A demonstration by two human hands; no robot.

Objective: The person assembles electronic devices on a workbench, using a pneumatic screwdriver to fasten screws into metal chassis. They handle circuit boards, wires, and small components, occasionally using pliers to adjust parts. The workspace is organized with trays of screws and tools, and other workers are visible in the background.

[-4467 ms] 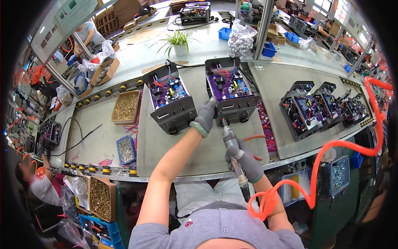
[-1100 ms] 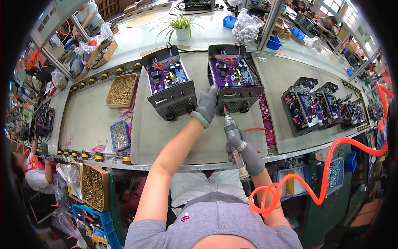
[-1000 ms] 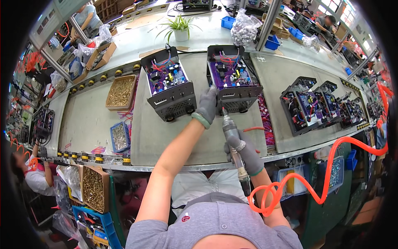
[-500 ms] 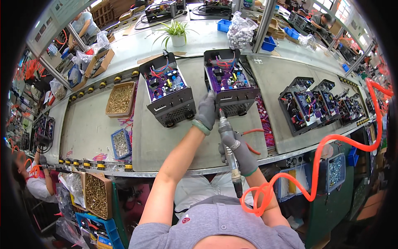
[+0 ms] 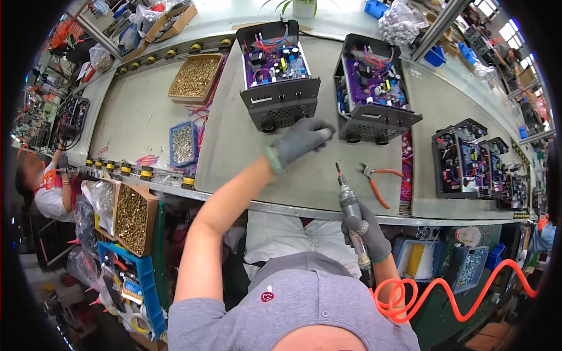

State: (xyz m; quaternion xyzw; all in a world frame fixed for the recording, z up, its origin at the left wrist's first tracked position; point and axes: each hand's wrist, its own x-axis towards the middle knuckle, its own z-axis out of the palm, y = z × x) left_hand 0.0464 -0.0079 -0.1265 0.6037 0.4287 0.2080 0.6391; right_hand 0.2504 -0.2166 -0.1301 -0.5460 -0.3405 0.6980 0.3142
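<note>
My right hand, in a grey glove, is wrapped round a pneumatic screwdriver. Its bit points up and away over the mat, apart from both units. An orange coiled air hose trails off to the right. My left hand, also gloved, hovers by the lower front corner of the left black metal chassis. Its fingers are curled together, and anything inside them is hidden. To the right stands a second black chassis; each holds a purple circuit board with wires. Orange-handled cutting pliers lie nearby.
A box of brass-coloured screws and a blue tray of silver parts stand left. More open units line the right. Below the bench edge are a screw carton and blue bins. A co-worker sits far left.
My left hand has left the right chassis and moved left to the front of the left one. The screwdriver in my right hand has drawn back from the right chassis. My view has shifted.
</note>
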